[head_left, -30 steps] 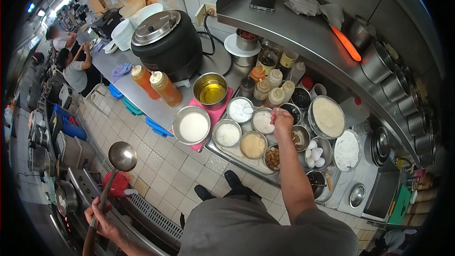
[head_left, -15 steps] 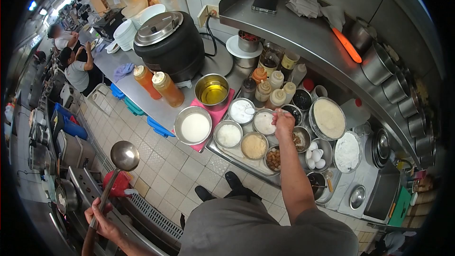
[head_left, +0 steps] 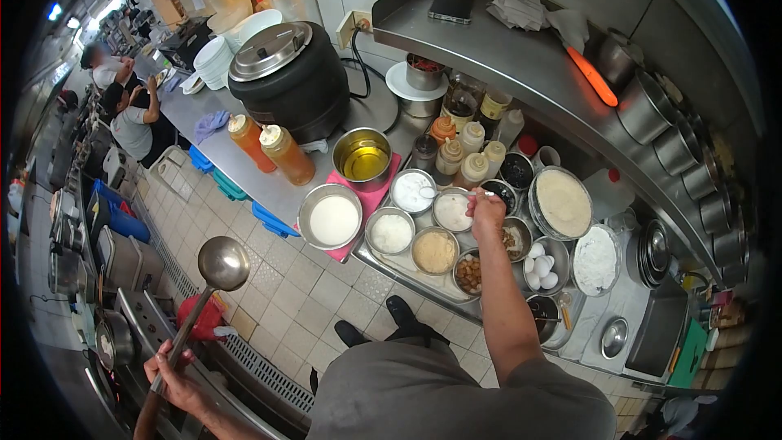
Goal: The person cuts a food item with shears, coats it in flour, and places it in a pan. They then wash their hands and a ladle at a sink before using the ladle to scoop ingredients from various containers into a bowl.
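Observation:
My left hand (head_left: 173, 379) is wrapped round the long handle of a steel ladle (head_left: 224, 263), whose bowl hangs over the floor at the left. My right hand (head_left: 487, 210) is closed at the right edge of a steel bowl of white powder (head_left: 452, 211). A small pale tip shows at its fingers, but what it holds is hidden. Round it stand a bowl of white grains with a spoon (head_left: 410, 191), a bowl of tan powder (head_left: 434, 251), a bowl of brown pieces (head_left: 468, 274) and a bowl of eggs (head_left: 540, 269).
A pot of yellow oil (head_left: 362, 161) and a pot of white liquid (head_left: 332, 220) stand on a pink cloth. Behind are squeeze bottles (head_left: 448, 156) and a black soup warmer (head_left: 285, 81). An orange-handled tool (head_left: 590, 76) overhangs the shelf. Two people (head_left: 130, 118) stand far left.
The ladle in my left hand has moved slightly to the right and up. My right hand stays in nearly the same place at the powder bowl.

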Demonstrator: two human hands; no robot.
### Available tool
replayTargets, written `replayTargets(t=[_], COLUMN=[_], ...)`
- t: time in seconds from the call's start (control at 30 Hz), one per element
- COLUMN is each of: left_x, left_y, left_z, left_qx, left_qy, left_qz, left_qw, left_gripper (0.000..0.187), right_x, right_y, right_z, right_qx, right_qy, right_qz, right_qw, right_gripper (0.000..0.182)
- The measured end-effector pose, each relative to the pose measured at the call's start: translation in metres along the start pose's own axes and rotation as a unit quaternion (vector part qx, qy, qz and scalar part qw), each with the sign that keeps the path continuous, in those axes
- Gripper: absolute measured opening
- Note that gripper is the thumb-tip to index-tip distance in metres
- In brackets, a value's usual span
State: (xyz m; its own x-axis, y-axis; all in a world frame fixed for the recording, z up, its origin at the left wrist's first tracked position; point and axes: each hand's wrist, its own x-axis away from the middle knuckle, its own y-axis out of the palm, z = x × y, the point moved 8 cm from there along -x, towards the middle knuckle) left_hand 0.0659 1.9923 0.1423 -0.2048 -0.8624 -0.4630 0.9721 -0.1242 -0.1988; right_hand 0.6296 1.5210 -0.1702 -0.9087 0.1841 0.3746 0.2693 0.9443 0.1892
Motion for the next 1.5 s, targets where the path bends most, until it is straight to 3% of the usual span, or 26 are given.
replayTargets(t=[0.13, 0.23, 0.3, 0.37, 0.5, 0.6, 0.63, 0.7, 0.77, 0.87, 0.97, 1.23, 1.3, 1.33, 1.4, 1.5], left_x=[0.002, 0.006, 0.015, 0.024, 0.042, 0.054, 0.056, 0.057, 0.058, 0.054, 0.050, 0.050, 0.051, 0.051, 0.053, 0.056], left_y=[0.002, 0.016, 0.040, 0.071, 0.142, 0.175, 0.178, 0.184, 0.183, 0.172, 0.164, 0.159, 0.159, 0.158, 0.159, 0.166], left_z=[0.001, -0.017, -0.023, -0.025, -0.015, -0.007, -0.004, 0.002, 0.004, 0.006, 0.009, 0.019, 0.021, 0.020, 0.015, 0.016], left_qx=[0.039, 0.182, 0.198, 0.208, 0.262, 0.285, 0.285, 0.273, 0.280, 0.269, 0.271, 0.254, 0.255, 0.254, 0.253, 0.264], left_qy=[-0.030, -0.081, -0.145, -0.148, -0.181, -0.192, -0.191, -0.182, -0.186, -0.152, -0.127, -0.098, -0.096, -0.095, -0.107, -0.126], left_qz=[0.011, 0.011, 0.043, 0.003, -0.075, -0.110, -0.109, -0.124, -0.125, -0.126, -0.135, -0.138, -0.141, -0.139, -0.142, -0.143], left_qw=[0.999, 0.980, 0.968, 0.967, 0.945, 0.933, 0.933, 0.936, 0.934, 0.943, 0.944, 0.952, 0.952, 0.952, 0.951, 0.946], left_gripper=[0.031, 0.030, 0.030, 0.030, 0.021, 0.018, 0.018, 0.018, 0.016, 0.013, 0.012, 0.013, 0.014, 0.014, 0.014, 0.014], right_x=[0.006, 0.017, 0.036, 0.060, 0.126, 0.172, 0.171, 0.171, 0.150, 0.115, 0.095, 0.070, 0.056, 0.053, 0.055, 0.074], right_y=[0.000, 0.010, 0.024, 0.041, 0.090, 0.116, 0.117, 0.106, 0.091, 0.067, 0.058, 0.056, 0.039, 0.035, 0.031, 0.044], right_z=[-0.003, -0.011, -0.023, -0.036, -0.062, -0.083, -0.081, -0.094, -0.100, -0.104, -0.092, -0.052, -0.044, -0.044, -0.039, -0.048], right_qx=[-0.023, -0.036, -0.047, -0.058, -0.094, 0.120, 0.120, 0.080, 0.080, 0.199, 0.271, 0.306, 0.208, 0.207, 0.062, 0.018], right_qy=[0.017, 0.015, 0.015, 0.015, -0.048, -0.232, -0.232, -0.319, -0.305, -0.392, -0.375, -0.359, -0.280, -0.280, -0.093, -0.086], right_qz=[0.007, -0.015, -0.038, -0.062, -0.181, -0.238, -0.239, -0.174, -0.140, -0.047, -0.042, -0.023, -0.004, -0.006, -0.038, -0.090], right_qw=[1.000, 0.999, 0.998, 0.996, 0.978, 0.935, 0.935, 0.928, 0.939, 0.897, 0.885, 0.881, 0.937, 0.937, 0.993, 0.992], right_gripper=[0.014, 0.014, 0.015, 0.015, 0.016, 0.014, 0.014, 0.013, 0.014, 0.015, 0.016, 0.017, 0.019, 0.019, 0.018, 0.016])
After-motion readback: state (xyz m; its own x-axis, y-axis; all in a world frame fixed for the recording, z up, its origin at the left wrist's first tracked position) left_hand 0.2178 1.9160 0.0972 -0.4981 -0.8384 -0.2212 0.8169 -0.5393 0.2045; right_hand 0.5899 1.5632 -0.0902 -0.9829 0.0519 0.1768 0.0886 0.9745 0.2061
